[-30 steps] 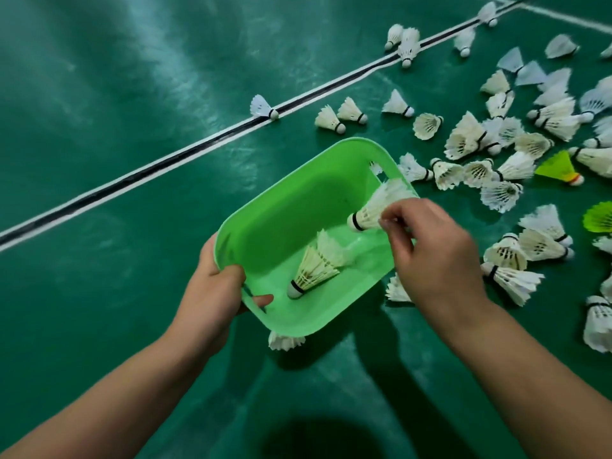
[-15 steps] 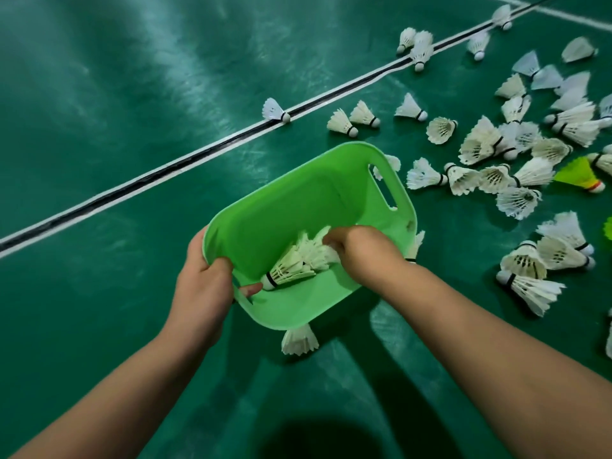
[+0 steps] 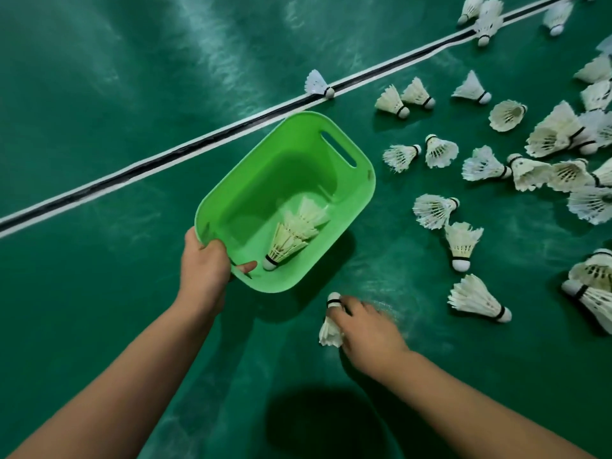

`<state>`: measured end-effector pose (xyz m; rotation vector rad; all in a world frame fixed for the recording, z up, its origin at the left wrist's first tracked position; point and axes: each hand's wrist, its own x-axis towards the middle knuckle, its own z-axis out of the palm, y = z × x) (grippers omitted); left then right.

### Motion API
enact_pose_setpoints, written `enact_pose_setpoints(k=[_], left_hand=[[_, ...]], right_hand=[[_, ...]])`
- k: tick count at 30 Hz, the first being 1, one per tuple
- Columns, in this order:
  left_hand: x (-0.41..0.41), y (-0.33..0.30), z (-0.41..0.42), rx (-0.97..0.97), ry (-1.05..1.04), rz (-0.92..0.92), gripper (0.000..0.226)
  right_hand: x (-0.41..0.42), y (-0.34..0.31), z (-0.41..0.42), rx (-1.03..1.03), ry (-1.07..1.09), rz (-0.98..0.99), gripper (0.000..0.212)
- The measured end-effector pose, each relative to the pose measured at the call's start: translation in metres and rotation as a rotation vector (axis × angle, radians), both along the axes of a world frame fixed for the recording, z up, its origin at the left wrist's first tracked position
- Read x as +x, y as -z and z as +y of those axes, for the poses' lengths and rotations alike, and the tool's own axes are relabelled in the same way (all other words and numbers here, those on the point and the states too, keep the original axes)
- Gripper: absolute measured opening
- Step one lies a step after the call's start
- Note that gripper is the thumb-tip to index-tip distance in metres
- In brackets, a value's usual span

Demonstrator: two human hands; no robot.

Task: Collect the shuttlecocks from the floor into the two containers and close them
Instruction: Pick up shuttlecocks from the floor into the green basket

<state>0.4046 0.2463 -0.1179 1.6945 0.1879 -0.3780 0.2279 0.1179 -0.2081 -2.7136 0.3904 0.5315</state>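
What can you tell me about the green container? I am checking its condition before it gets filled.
The green container looks like smooth plastic, rectangular with rounded corners and a slot handle at its far end. It is open, lidless, tilted above the floor. The left hand grips its near rim. Stacked white shuttlecocks lie inside.

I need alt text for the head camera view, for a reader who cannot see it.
A right hand grips a white shuttlecock on a green court floor, while the left hand holds a green container with a few shuttlecocks inside. Many more shuttlecocks lie scattered to the right, near a black-and-white court line.
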Motion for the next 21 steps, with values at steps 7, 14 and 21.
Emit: enact_pose_setpoints(k=[7,14,21], left_hand=[[-0.015,0.006,0.01,0.213,0.17,0.035,0.055],[-0.04,0.009,0.013,0.438,0.359,0.046,0.057],[-0.041,0.006,0.018,0.617,0.52,-0.025,0.043]], right_hand=[[-0.006,-0.084,-0.029,0.505,0.243,-0.518,0.014],[0.019,-0.115,-0.082,-0.001,0.447,-0.368,0.012],[0.02,-0.073,-0.064,-0.03,0.512,-0.19,0.021]])
